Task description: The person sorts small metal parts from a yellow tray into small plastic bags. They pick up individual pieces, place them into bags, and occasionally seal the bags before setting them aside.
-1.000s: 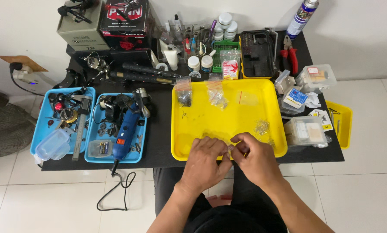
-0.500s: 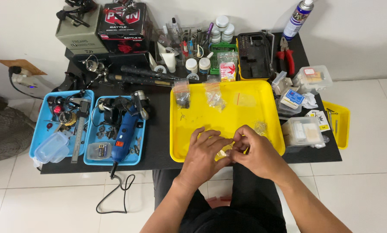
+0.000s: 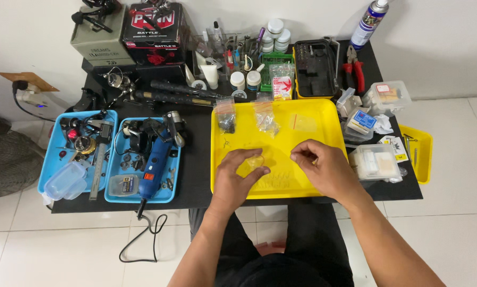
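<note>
A yellow tray [image 3: 281,104] lies on the black table [image 3: 196,159] in front of me. My left hand [image 3: 237,178] rests on the tray's near part, its fingers closed on a small clear plastic bag [image 3: 256,161]. My right hand [image 3: 326,169] lies a little to the right of it, apart from the bag, with thumb and fingertips pinched together; nothing shows between them. Three small clear bags lie at the tray's far side: one with dark parts [image 3: 226,120], one in the middle [image 3: 265,120] and a flat one [image 3: 304,123].
Two blue trays [image 3: 51,159] of tools and reel parts sit at left, one holding a blue power tool [image 3: 156,159] whose cable [image 3: 148,234] hangs off the front edge. Clear boxes [image 3: 377,162], a smaller yellow tray [image 3: 423,154], red pliers [image 3: 355,72], a black case [image 3: 315,69] and a spray can [image 3: 371,16] stand right and back.
My hands, which were together on the small bag near the tray's front, have drawn apart. The left keeps the bag; the right has shifted to the right.
</note>
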